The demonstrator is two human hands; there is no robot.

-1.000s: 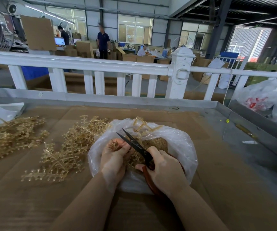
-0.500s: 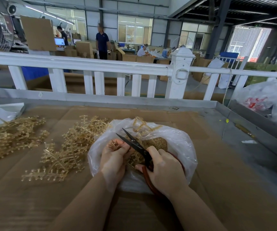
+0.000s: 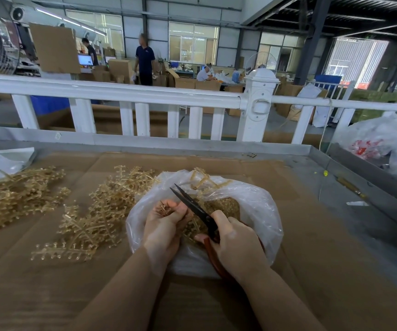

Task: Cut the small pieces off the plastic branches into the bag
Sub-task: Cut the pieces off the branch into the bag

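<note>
plastic branch (image 3: 166, 209): spiky, pinched by left hand (image 3: 163, 226); right hand (image 3: 234, 244) grips black scissors (image 3: 194, 206)

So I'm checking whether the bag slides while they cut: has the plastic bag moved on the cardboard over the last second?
No. The plastic bag sits at the same place on the cardboard, with the branch pile equally near on its left.

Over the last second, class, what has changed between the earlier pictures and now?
Almost nothing. The right hand still grips the scissors, blades open by the left hand, which still holds a plastic branch over the bag. The blade tips shifted only slightly. The branch piles on the cardboard stayed put.
</note>
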